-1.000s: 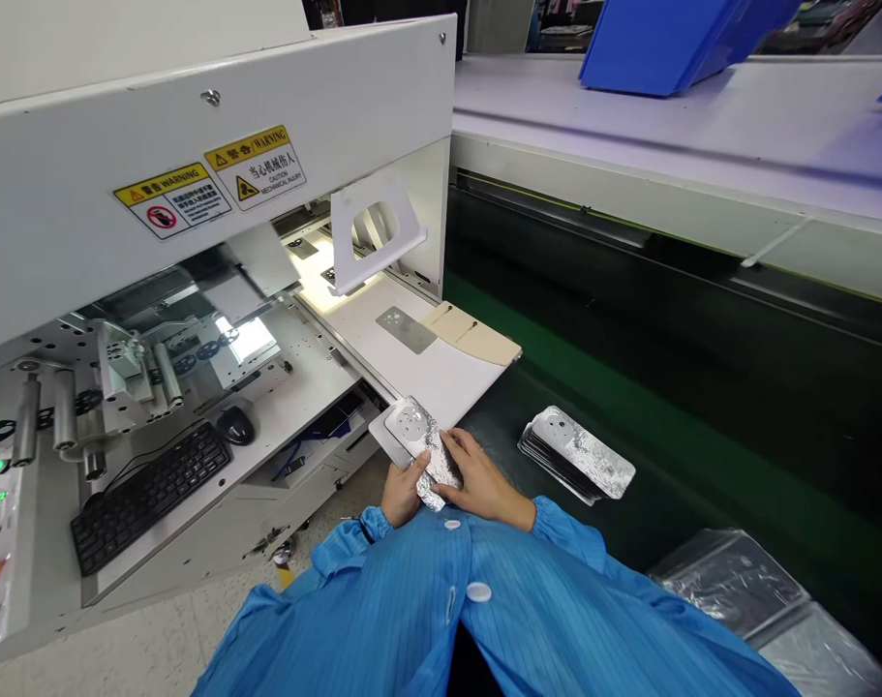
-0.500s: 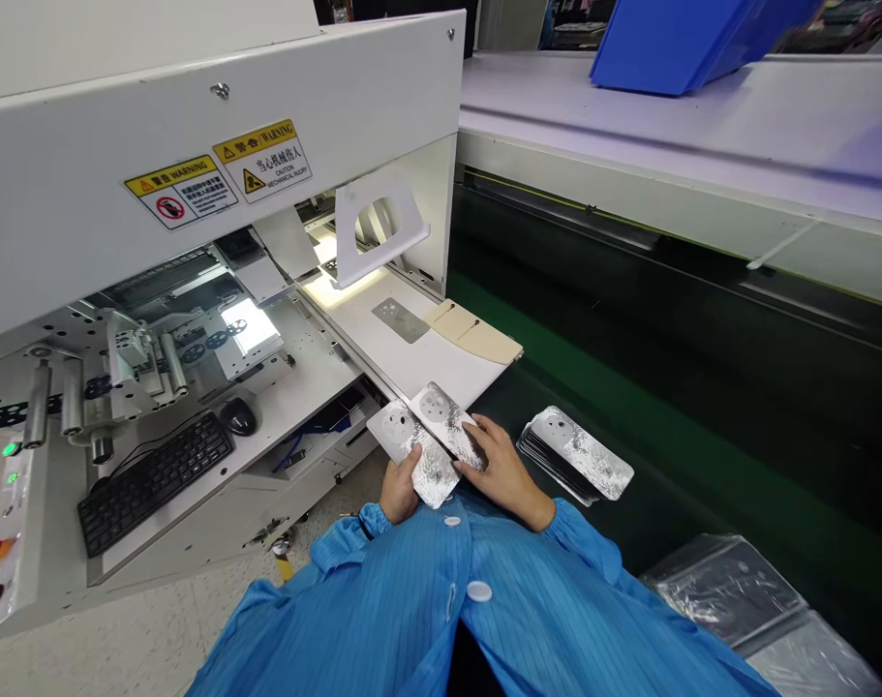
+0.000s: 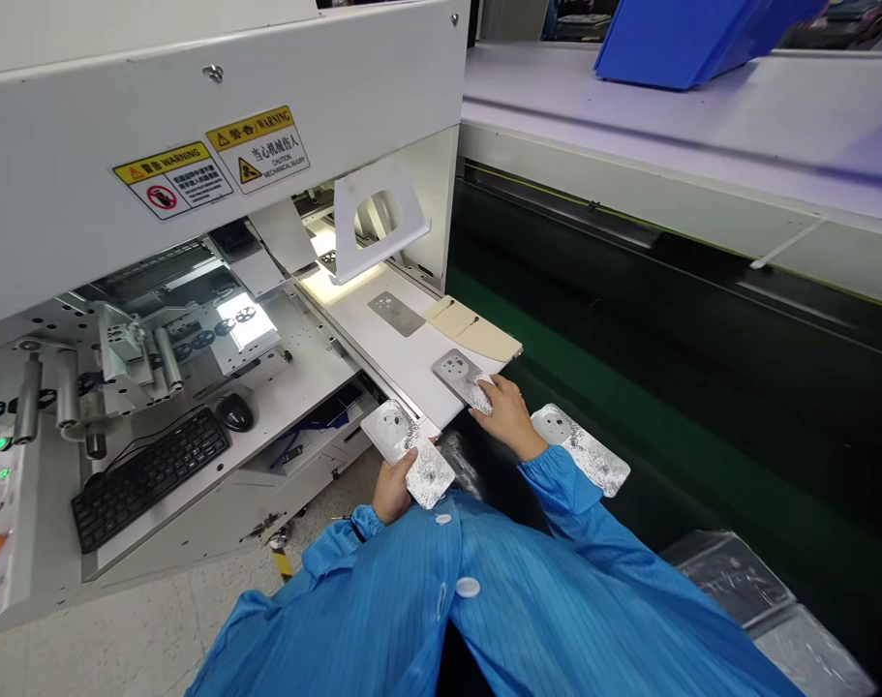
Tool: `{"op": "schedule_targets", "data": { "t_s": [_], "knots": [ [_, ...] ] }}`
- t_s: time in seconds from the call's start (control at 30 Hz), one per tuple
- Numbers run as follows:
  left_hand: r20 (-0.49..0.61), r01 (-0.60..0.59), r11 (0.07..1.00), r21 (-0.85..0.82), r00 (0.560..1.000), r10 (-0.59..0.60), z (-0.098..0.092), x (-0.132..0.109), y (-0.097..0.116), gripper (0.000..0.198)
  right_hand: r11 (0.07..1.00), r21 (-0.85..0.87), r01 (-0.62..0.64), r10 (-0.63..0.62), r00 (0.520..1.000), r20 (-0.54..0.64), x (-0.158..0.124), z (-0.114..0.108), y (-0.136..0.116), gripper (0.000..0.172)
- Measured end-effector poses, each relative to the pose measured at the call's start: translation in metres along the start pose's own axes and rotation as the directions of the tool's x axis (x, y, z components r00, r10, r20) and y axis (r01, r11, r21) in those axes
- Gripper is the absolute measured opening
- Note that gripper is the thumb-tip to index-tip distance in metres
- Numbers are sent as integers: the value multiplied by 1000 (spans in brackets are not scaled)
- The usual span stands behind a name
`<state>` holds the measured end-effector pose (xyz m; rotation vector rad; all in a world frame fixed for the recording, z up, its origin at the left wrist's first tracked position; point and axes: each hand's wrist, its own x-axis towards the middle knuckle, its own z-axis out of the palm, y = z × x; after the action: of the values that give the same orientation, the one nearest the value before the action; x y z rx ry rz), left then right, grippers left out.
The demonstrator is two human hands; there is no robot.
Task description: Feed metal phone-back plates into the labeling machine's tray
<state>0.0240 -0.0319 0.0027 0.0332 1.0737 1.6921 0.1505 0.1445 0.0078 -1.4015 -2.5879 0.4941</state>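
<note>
My left hand [image 3: 395, 487] is closed around the lower edge of a silvery phone back cover [image 3: 397, 433] with round camera holes, close to my body. Fingers of my right hand [image 3: 511, 416] grip the near end of a second phone back cover [image 3: 455, 368], over the front end of the white conveyor bed [image 3: 411, 368]. I cannot tell whether that cover touches the bed. A greyer cover [image 3: 395, 315] lies farther up the bed. To the right, a stack of covers [image 3: 593, 455] sits on the dark green belt, partly hidden by my right forearm.
A cream board [image 3: 476, 327] lies along the bed's right side, below a white bracket [image 3: 379, 227]. Keyboard [image 3: 150, 474] and mouse [image 3: 234, 412] rest on the machine's ledge at left. Plastic-wrapped packs [image 3: 745, 590] lie at lower right; a blue bin [image 3: 673, 44] stands behind.
My right hand has moved up and right with one cover, away from the cover in my left hand and over the bed's end. My left hand keeps its hold, nearly in place.
</note>
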Motion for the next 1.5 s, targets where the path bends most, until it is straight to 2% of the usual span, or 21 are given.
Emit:
{"op": "schedule_targets", "data": {
  "t_s": [0.2,0.43,0.9,1.37,1.5],
  "knots": [
    [6,0,1000,17,1000,0,-3,0,2,49,999,36,5,-7,999,38,2,5,1,57],
    [20,-1,999,54,1000,0,-2,3,2,49,998,55,21,-20,1000,-8,7,7,6,55],
    [15,8,999,51,1000,-9,-4,7,1,47,1000,10,22,-22,1000,7,23,3,6,56],
    [20,11,998,58,1000,-12,-2,7,1,48,999,-6,39,-39,999,-3,29,4,9,55],
    [18,20,998,60,1000,-21,-1,7,1,50,996,-39,80,-81,997,-8,24,3,6,57]
  ]
}}
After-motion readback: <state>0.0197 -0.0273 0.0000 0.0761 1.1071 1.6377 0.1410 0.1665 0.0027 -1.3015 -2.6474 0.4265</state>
